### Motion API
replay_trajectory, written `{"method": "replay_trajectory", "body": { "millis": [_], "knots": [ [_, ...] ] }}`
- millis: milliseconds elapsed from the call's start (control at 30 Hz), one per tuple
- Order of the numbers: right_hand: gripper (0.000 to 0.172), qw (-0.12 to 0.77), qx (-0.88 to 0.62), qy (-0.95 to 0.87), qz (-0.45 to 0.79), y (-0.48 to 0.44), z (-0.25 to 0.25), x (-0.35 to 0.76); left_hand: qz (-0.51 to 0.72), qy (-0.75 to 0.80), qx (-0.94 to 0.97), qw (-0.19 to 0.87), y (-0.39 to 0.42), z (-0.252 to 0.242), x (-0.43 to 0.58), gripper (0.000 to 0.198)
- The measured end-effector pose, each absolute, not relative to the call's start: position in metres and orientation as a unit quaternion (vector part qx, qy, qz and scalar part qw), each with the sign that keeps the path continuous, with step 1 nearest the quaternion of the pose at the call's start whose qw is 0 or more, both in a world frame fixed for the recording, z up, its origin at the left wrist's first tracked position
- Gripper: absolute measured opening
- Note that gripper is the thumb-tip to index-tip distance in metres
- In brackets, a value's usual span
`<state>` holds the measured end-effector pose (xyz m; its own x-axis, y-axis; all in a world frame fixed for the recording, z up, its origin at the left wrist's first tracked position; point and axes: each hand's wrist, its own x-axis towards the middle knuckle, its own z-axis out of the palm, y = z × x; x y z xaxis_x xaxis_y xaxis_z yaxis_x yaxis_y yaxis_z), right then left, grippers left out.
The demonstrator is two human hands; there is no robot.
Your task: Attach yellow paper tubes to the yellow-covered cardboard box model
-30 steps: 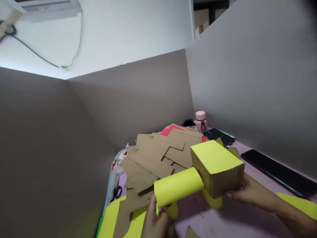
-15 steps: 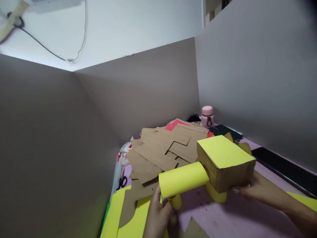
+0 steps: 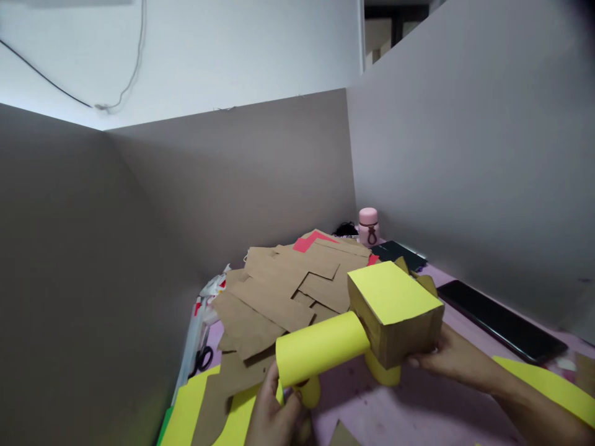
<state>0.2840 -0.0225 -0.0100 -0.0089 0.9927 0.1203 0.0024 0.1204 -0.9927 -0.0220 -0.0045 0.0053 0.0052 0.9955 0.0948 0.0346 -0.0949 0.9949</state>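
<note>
Holding the cardboard box model (image 3: 395, 322) just above the pink desk (image 3: 409, 412), in front of the brown cardboard offcuts (image 3: 279, 291), we keep the same grip as a moment ago, left hand (image 3: 274, 418) curled around a yellow leg (image 3: 310, 391) under its yellow tube (image 3: 320, 348), right hand (image 3: 453, 362) with fingers pressed together on the box's end.

The picture's bottom edge cuts off my left hand (image 3: 272, 418) under the yellow tube (image 3: 320, 347); the cardboard box (image 3: 404, 334) hides the fingertips of my right hand (image 3: 453, 362).

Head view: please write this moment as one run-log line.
left hand: holds yellow tube | right hand: holds cardboard box | cardboard scraps: behind
</note>
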Motion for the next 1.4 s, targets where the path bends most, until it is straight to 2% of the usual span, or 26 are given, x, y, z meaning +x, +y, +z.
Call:
{"method": "replay_trajectory", "body": {
  "millis": [200, 367, 567, 767, 933, 1133, 1300, 1400],
  "knots": [
    [0.077, 0.529, -0.462, -0.528, 0.478, -0.022, -0.013, 0.284, 0.51, 0.502, 0.515, 0.472, -0.005, 0.006, -0.023, 0.036],
    [0.099, 0.538, -0.462, -0.52, 0.476, -0.023, -0.015, 0.284, 0.505, 0.503, 0.519, 0.471, -0.005, 0.009, -0.023, 0.033],
    [0.088, 0.531, -0.455, -0.527, 0.483, -0.024, -0.008, 0.284, 0.503, 0.504, 0.532, 0.458, -0.004, 0.009, -0.023, 0.034],
    [0.098, 0.524, -0.455, -0.534, 0.483, -0.023, -0.003, 0.284, 0.521, 0.481, 0.523, 0.472, 0.0, -0.001, -0.028, 0.042],
    [0.098, 0.519, -0.462, -0.532, 0.483, -0.024, -0.006, 0.284, 0.502, 0.497, 0.51, 0.491, 0.002, -0.004, -0.027, 0.053],
    [0.1, 0.521, -0.471, -0.525, 0.48, -0.023, -0.002, 0.282, 0.53, 0.503, 0.454, 0.509, 0.0, 0.007, -0.017, 0.047],
    [0.09, 0.518, -0.477, -0.526, 0.477, -0.024, -0.005, 0.283, 0.561, 0.491, 0.44, 0.5, 0.001, 0.01, -0.015, 0.05],
    [0.09, 0.526, -0.475, -0.522, 0.474, -0.023, -0.01, 0.285, 0.543, 0.5, 0.454, 0.499, -0.001, 0.017, -0.016, 0.048]
  ]
}}
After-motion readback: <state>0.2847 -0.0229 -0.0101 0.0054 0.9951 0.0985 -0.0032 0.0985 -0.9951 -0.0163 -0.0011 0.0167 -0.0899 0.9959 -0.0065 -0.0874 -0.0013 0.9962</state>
